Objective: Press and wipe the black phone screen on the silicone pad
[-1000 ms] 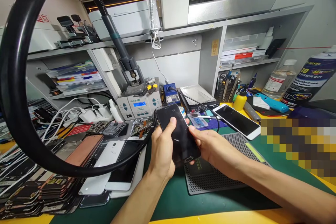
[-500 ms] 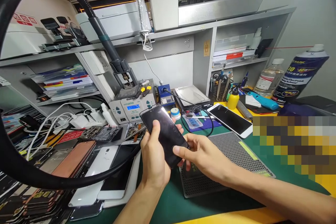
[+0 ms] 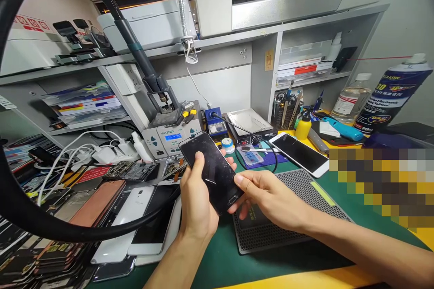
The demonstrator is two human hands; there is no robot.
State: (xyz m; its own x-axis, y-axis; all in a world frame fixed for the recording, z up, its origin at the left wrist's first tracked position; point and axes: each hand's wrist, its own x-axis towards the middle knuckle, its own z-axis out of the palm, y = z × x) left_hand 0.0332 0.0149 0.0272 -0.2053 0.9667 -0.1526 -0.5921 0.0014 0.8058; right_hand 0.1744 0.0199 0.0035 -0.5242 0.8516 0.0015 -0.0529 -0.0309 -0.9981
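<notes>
A black smartphone (image 3: 213,169) is held tilted above the bench, its dark, speckled screen facing me. My left hand (image 3: 198,198) wraps its left side, thumb on the glass and fingertips showing past the right edge. With thumb and fingers, my right hand (image 3: 267,196) pinches the phone's lower right edge. The home button at the bottom end shows beside the right thumb. Below the hands lies a grey perforated mat (image 3: 291,207) on the green work mat (image 3: 366,198). A white phone with a dark screen (image 3: 300,153) rests behind the perforated mat.
A thick black hose (image 3: 84,235) loops across the left side. Phones and parts (image 3: 44,248) are piled there. Behind stands a soldering station (image 3: 174,137). A yellow bottle (image 3: 303,127), a clear bottle (image 3: 347,99) and a spray can (image 3: 389,95) stand at the right.
My right thumb has moved from the lower screen to the phone's right edge, uncovering the home button. The phone stays in both hands, its reflections changed.
</notes>
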